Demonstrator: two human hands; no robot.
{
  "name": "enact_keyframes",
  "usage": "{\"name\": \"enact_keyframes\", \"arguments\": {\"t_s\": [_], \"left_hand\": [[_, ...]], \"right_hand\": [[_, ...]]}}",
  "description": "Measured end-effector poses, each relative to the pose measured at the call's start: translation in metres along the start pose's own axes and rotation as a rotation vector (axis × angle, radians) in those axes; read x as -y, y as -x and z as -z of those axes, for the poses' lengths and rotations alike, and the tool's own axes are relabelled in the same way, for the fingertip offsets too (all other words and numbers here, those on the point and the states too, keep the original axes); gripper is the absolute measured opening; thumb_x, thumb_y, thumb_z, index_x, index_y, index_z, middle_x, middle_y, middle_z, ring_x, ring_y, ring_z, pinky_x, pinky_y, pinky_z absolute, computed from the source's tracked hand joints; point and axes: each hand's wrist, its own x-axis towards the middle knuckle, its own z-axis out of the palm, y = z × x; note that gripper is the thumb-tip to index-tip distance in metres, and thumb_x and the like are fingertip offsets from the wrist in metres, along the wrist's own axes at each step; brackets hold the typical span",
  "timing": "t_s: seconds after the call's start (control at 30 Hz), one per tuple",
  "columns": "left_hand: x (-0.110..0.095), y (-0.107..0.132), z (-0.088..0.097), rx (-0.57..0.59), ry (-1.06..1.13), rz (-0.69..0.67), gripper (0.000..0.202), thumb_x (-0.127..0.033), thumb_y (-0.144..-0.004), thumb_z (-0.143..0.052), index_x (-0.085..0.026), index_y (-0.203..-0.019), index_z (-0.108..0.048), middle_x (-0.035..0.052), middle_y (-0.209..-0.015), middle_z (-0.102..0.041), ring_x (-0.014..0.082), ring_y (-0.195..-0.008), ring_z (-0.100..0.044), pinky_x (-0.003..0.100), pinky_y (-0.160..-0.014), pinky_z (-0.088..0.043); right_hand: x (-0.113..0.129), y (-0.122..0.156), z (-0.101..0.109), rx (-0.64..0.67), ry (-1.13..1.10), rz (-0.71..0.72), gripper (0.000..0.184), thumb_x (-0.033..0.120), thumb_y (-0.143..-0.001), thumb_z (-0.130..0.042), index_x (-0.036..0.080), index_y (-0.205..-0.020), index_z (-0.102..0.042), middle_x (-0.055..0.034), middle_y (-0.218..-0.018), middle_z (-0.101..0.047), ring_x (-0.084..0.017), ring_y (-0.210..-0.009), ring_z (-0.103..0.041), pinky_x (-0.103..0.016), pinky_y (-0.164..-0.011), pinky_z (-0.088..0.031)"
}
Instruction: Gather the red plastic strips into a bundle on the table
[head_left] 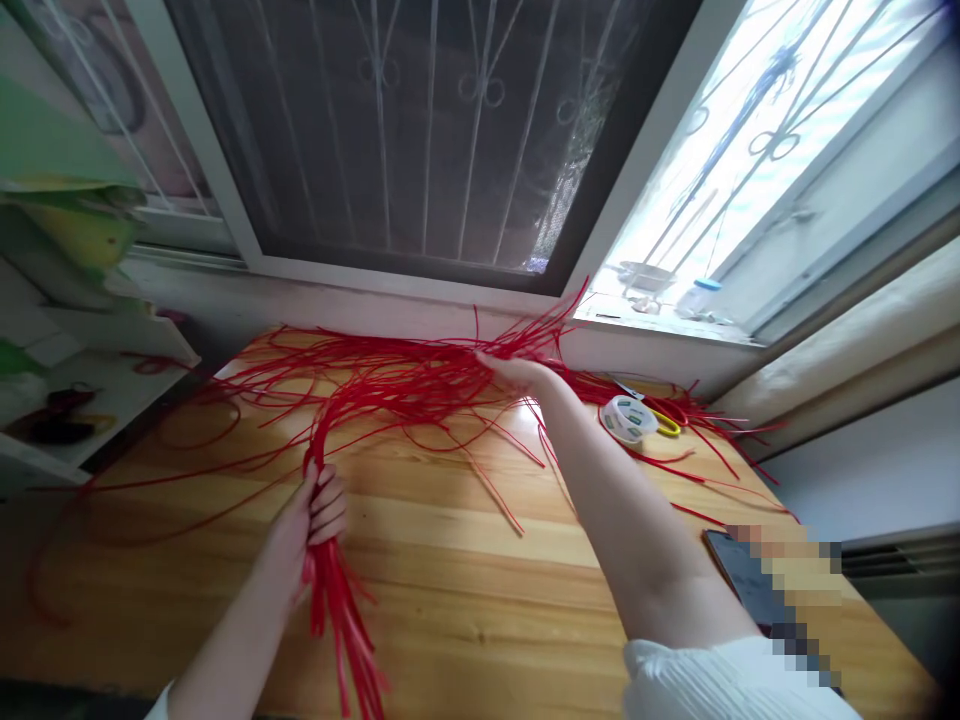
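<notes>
A large bundle of thin red plastic strips [375,385] fans out across a wooden table [465,560]. My left hand [311,520] is closed around the gathered end of the bundle near the table's front, with the strip ends hanging below the fist. My right hand [517,372] reaches far across the table and pinches several strips at the spread-out far end, close to the window sill.
A roll of white tape [624,418] and yellow-handled scissors [664,422] lie at the right. A dark phone [750,585] rests near the right edge. Shelves with green and yellow items [67,230] stand at the left. Barred windows [420,140] rise behind the table.
</notes>
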Motion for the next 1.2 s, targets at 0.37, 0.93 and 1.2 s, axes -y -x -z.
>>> {"name": "enact_keyframes", "arguments": {"t_s": [0.37,0.93,1.2], "left_hand": [[0.042,-0.026,-0.07,-0.029,-0.405,-0.125,0.035,-0.051,-0.076,-0.059,-0.019,-0.078,-0.046,-0.0107,-0.049,-0.027,0.0016,-0.034,-0.021,0.01,-0.029,-0.021],[0.024,-0.056,-0.17,0.241,-0.502,-0.296,0.03,-0.045,-0.084,-0.051,-0.019,-0.071,-0.043,-0.0098,-0.047,-0.029,0.0029,-0.033,-0.025,0.012,-0.029,-0.023],[-0.001,-0.064,-0.098,-0.082,-0.346,-0.234,0.029,-0.039,-0.082,-0.057,-0.017,-0.067,-0.044,-0.0108,-0.044,-0.031,0.0011,-0.032,-0.029,0.011,-0.033,-0.029]], "right_hand": [[-0.115,0.17,-0.068,0.706,-0.333,0.029,0.061,0.044,-0.07,-0.069,0.022,-0.123,-0.047,-0.0105,-0.116,-0.059,-0.02,-0.106,-0.056,-0.038,-0.091,-0.042],[-0.166,0.2,-0.066,0.752,-0.336,-0.096,0.034,0.048,-0.069,-0.067,0.017,-0.077,-0.058,0.0059,-0.059,-0.044,-0.006,-0.05,-0.038,-0.02,-0.048,-0.033],[-0.182,0.194,0.036,0.309,-0.619,-0.113,0.029,0.043,-0.074,-0.066,0.02,-0.069,-0.05,0.0092,-0.052,-0.018,-0.006,-0.045,-0.007,-0.02,-0.04,-0.006]]}}
